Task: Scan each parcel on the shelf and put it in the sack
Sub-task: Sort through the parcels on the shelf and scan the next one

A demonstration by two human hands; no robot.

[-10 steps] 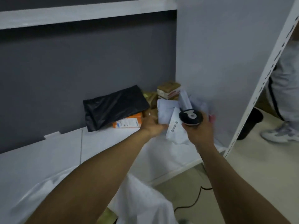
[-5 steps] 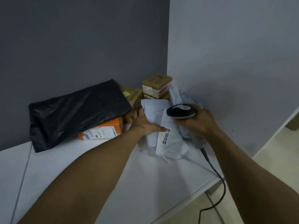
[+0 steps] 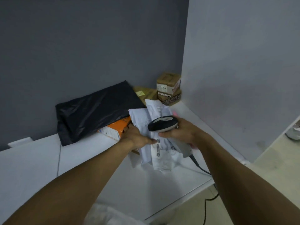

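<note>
My left hand (image 3: 136, 135) grips a bundle of white plastic mailer parcels (image 3: 155, 153) held just above the white shelf (image 3: 97, 168); a printed label shows on the front one. My right hand (image 3: 181, 132) is shut on a black and grey barcode scanner (image 3: 163, 123), its head over the top of the mailers and its cable trailing down to the right. Behind lie a black plastic parcel (image 3: 97, 109), an orange box (image 3: 116, 129) partly under it, and stacked cardboard boxes (image 3: 168, 87) in the corner. A bit of the white sack (image 3: 112, 215) shows at the bottom edge.
A dark grey back wall and a pale side panel (image 3: 235, 78) close in the shelf corner. The shelf's front edge runs diagonally at lower right, with floor beyond it. The scanner cable (image 3: 205, 205) hangs over the floor. Someone's shoe (image 3: 294, 134) is at the far right.
The white mailers have been drawn forward from the pile toward the shelf's front. The scanner stays over them. The view has moved closer to the corner.
</note>
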